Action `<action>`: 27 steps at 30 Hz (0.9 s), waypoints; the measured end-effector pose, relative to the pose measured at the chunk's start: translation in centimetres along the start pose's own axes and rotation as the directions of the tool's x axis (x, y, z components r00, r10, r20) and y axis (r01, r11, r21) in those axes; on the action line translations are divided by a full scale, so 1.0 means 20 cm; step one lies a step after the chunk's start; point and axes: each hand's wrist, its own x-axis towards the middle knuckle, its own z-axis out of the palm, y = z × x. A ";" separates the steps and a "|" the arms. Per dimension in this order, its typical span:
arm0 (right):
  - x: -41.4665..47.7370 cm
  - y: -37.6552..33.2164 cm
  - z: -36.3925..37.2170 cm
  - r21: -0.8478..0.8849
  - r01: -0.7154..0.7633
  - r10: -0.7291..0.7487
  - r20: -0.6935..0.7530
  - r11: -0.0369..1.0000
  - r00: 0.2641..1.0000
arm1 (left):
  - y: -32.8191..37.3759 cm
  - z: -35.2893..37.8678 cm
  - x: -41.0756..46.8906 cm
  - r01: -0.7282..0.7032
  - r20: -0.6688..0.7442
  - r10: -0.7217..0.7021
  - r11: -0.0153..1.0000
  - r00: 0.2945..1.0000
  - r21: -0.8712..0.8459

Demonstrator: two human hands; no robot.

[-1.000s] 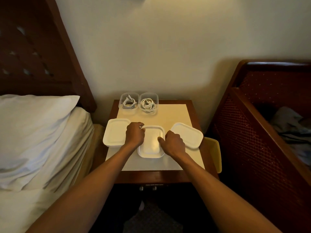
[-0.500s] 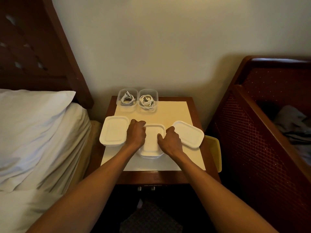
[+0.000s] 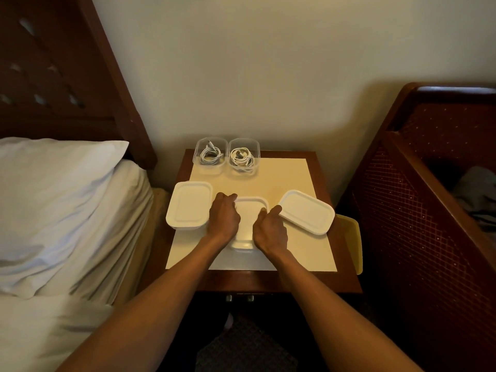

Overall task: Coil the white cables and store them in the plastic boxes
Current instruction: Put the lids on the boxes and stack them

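Nightstand surface (image 3: 292, 178), cream mat laid on top. Item one: clear box (image 3: 210, 154) at the far edge, white cable (image 3: 210, 157) coiled inside, no lid. Item two: a second clear box (image 3: 243, 155) touching it on the right, cable (image 3: 242, 157) coiled inside, no lid. Item three: lidded white box (image 3: 248, 218) at centre, long axis running away from the person, flanked by left hand (image 3: 224, 217) and right hand (image 3: 269, 229), both curled and pressed against its sides, equally near. Item four: lidded box (image 3: 189, 205) just left. Item five: loose lid (image 3: 307, 212) just right, tilted. Pressing the centre lid shut was judged the step in hand.
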 end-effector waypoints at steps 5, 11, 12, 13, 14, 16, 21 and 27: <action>0.00 0.02 0.01 -0.001 0.006 -0.006 -0.035 1.000 0.999 | -0.03 0.03 -0.04 0.012 -0.032 -0.015 0.995 0.999 -0.094; 0.03 0.03 0.02 0.093 -0.063 0.069 -0.065 0.994 0.995 | -0.05 0.06 -0.06 0.013 -0.111 -0.034 0.982 0.993 -0.186; 0.04 0.03 0.03 0.102 -0.070 0.077 -0.069 0.992 0.995 | -0.05 0.06 -0.06 0.006 -0.115 -0.029 0.980 0.993 -0.199; 0.05 0.04 0.02 0.109 -0.073 0.080 -0.069 0.991 0.994 | -0.05 0.06 -0.06 -0.002 -0.113 -0.023 0.977 0.993 -0.211; 0.06 0.04 0.01 0.113 -0.075 0.083 -0.065 0.991 0.994 | -0.05 0.06 -0.05 -0.009 -0.112 -0.016 0.976 0.994 -0.217; 0.08 0.05 0.00 0.110 -0.081 0.086 -0.046 0.991 0.995 | -0.05 0.06 -0.04 -0.013 -0.109 -0.009 0.980 0.994 -0.199; 0.10 0.05 -0.01 0.082 -0.074 0.075 -0.019 0.994 0.997 | -0.05 0.06 -0.03 -0.020 -0.089 0.011 0.994 0.996 -0.107; 0.10 0.02 -0.02 -0.024 -0.053 0.053 0.005 0.998 0.999 | -0.06 0.06 -0.03 -0.002 -0.021 0.000 0.996 1.000 -0.092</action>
